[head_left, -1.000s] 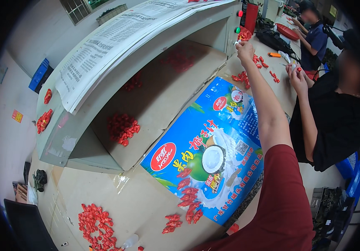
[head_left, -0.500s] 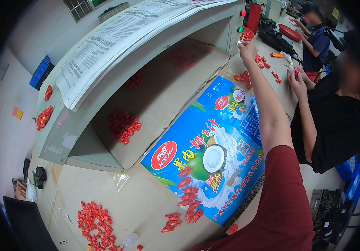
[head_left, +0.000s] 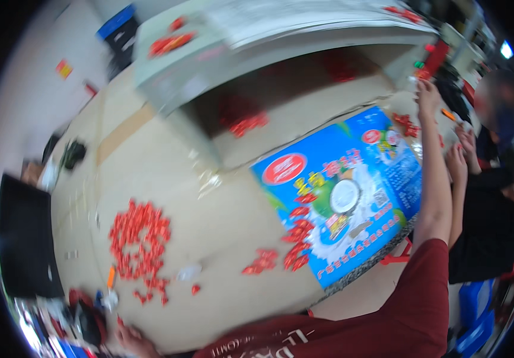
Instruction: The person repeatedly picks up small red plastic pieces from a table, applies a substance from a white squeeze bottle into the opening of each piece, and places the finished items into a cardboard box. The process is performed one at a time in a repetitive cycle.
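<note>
My right arm stretches across to the far right, and my right hand (head_left: 428,97) is closed in a pinch. At its fingertips is a small whitish bit, too small to name, close to a container of red pieces (head_left: 424,74). My left hand (head_left: 136,341) rests low at the left edge of the table, blurred, its fingers hard to make out. Nearest to it lie a loose pile of small red pieces (head_left: 140,238), an orange stick-like thing (head_left: 112,277) and a clear plastic piece (head_left: 189,272). More red pieces (head_left: 297,238) lie in a row beside a blue printed sheet (head_left: 352,197).
A grey open-fronted box (head_left: 209,77) stands on the table, with red pieces inside and newspaper (head_left: 305,24) on top. At right a co-worker's hands (head_left: 463,149) are near my arm. A black chair back (head_left: 27,235) stands at the left.
The view has swung left, so the scene sits further right. My left hand has come into view at lower left. My right hand stays near the red container.
</note>
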A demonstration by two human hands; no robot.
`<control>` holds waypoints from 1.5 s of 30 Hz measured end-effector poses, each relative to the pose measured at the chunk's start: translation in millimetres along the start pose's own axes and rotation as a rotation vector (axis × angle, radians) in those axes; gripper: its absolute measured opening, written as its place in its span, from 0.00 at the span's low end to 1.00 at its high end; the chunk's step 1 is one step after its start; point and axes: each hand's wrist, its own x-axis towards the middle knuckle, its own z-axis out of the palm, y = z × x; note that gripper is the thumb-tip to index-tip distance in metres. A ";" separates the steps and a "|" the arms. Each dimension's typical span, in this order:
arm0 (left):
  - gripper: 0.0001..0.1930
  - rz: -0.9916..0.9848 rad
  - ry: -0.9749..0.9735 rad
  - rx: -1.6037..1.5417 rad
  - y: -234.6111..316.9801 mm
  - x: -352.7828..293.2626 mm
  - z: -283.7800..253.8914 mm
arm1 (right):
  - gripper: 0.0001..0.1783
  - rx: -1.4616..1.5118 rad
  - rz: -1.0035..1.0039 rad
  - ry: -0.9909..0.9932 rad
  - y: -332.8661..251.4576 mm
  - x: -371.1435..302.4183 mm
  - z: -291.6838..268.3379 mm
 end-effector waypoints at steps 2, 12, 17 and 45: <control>0.08 0.031 -0.037 0.013 8.1 -5.2 10.9 | 0.17 -0.056 -0.007 -0.004 -24.8 -18.9 -11.2; 0.05 -0.039 -0.372 -0.238 32.7 -42.4 22.6 | 0.10 0.231 -0.463 -0.242 -244.4 -301.0 -73.8; 0.07 -0.217 -0.780 -0.388 57.7 -109.6 63.2 | 0.11 0.583 -0.379 -0.955 -299.8 -506.3 -91.7; 0.11 0.268 -1.087 0.346 54.2 -82.4 76.0 | 0.05 0.055 -0.276 -0.894 -285.6 -547.2 -43.0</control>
